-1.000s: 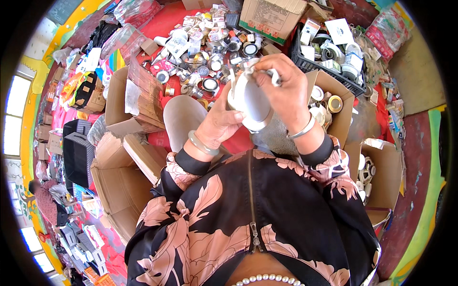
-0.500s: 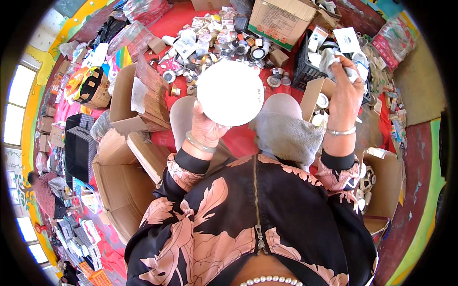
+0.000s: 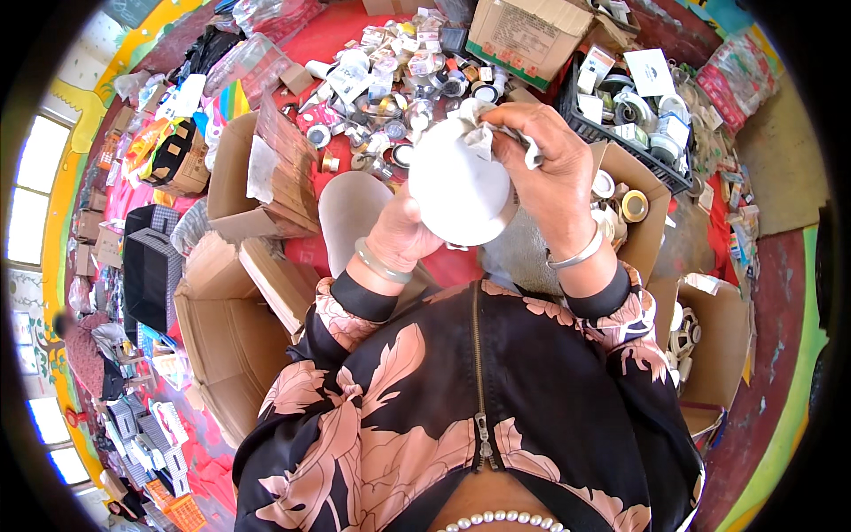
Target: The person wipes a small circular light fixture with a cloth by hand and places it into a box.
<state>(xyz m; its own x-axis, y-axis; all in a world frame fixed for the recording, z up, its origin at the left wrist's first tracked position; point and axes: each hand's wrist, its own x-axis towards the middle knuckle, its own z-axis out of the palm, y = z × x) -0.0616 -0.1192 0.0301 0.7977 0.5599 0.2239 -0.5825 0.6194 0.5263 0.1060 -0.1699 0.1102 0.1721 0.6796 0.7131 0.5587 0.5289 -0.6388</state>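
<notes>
A round white lamp [image 3: 454,191], with a smooth face and a thicker rim, is held up in front of my chest. My left hand [image 3: 401,232] grips it at its lower left edge, thumb along the side. A crumpled white cloth [image 3: 480,139] is pinched in my right hand [image 3: 551,161] and pressed on the lamp's upper right edge. The fingertips of my left hand are hidden behind the lamp. Below the lamp, a grey towel [image 3: 523,259] lies over my right leg.
A pile of small lamps and boxes [image 3: 399,80] covers the red floor ahead. To my right stand a black crate [image 3: 634,142] of lamps and a cardboard box [image 3: 651,191] holding round parts. An open carton [image 3: 226,341] sits at my left. A person [image 3: 84,355] is at the far left.
My right hand has come down and left from beside the black crate, bringing the cloth onto the lamp. The lamp has shifted slightly right and tilted.
</notes>
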